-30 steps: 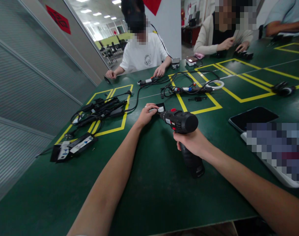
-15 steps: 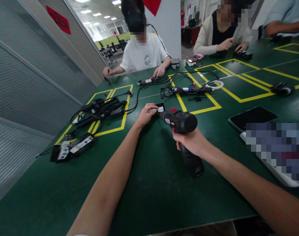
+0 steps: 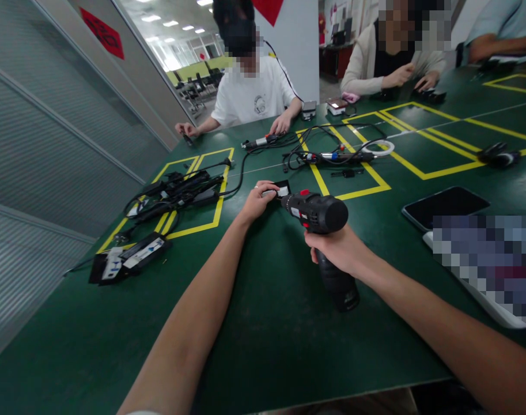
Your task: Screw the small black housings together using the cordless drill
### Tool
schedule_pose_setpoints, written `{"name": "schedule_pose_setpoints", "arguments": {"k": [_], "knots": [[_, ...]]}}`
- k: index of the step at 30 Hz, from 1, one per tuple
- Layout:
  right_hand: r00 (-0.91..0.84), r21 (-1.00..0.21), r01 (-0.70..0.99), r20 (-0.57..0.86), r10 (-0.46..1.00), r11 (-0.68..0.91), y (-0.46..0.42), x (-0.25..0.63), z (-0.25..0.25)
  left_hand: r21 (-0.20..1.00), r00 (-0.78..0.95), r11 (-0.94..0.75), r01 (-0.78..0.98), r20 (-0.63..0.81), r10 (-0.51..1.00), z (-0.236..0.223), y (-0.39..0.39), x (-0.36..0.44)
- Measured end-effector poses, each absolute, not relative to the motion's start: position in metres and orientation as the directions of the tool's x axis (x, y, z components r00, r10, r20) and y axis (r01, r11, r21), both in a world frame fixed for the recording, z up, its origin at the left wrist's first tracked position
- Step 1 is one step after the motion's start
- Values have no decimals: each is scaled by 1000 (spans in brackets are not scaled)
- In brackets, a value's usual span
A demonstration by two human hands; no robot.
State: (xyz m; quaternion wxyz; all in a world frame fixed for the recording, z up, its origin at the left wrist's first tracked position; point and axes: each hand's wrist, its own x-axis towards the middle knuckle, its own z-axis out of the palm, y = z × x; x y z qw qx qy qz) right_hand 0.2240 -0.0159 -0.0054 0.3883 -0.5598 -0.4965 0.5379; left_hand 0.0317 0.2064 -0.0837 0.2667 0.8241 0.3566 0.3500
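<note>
My right hand is wrapped round the grip of a black cordless drill with a red switch on top. The drill's nose points left at a small black part with a white label lying on the green table. My left hand has its fingers closed on that small part, holding it down on the table right at the drill's tip.
A heap of black adapters and cables lies at left inside yellow tape lines, with opened black units nearer. A dark phone lies at right. More tools and wires lie beyond. Other people sit across the table.
My hands and the drill have stayed put. The person in the white shirt has slid a hand further left along the far table edge.
</note>
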Motion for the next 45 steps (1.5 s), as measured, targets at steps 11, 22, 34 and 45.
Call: {"name": "schedule_pose_setpoints", "arguments": {"k": [11,22,34,45], "knots": [[-84,-972,160,-189,978,-174,-15,225,-7,690,498,-592,416,372,784,-81,204,32],[-76,-968,169,-202,976,-187,-16,225,-6,697,494,-593,403,380,782,-82,206,32],[-77,-969,176,-189,979,-173,-14,225,-8,688,501,-605,401,388,774,-82,205,32],[-74,-968,176,-193,978,-177,-16,226,-6,693,498,-600,399,386,776,-82,205,32]]}}
